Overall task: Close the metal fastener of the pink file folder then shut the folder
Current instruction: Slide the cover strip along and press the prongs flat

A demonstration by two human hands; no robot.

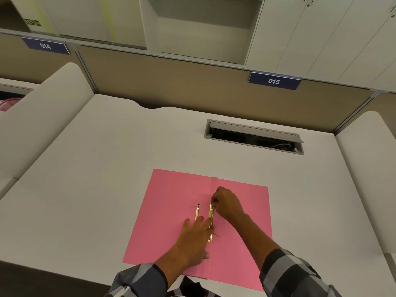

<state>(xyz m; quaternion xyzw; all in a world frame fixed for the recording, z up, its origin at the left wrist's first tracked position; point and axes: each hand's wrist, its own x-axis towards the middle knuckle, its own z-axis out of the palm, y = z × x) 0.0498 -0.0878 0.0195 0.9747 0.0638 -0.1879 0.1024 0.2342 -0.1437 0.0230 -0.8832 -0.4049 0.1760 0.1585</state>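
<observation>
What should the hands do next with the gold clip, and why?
Probably press the loose gold strip flat. The pink folder lies open on the desk, the left hand rests on the metal fastener, and the right hand pinches its far end. The fastener looks unfinished, so shutting waits.

An office workstation is indicated. A white desk [107,168] is enclosed by tan partition panels [192,82] bearing numbered plates "014" [45,46] and "015" [274,81]. A cable hatch [254,137] is set into the desktop. White storage cabinets [321,35] are mounted behind.
</observation>
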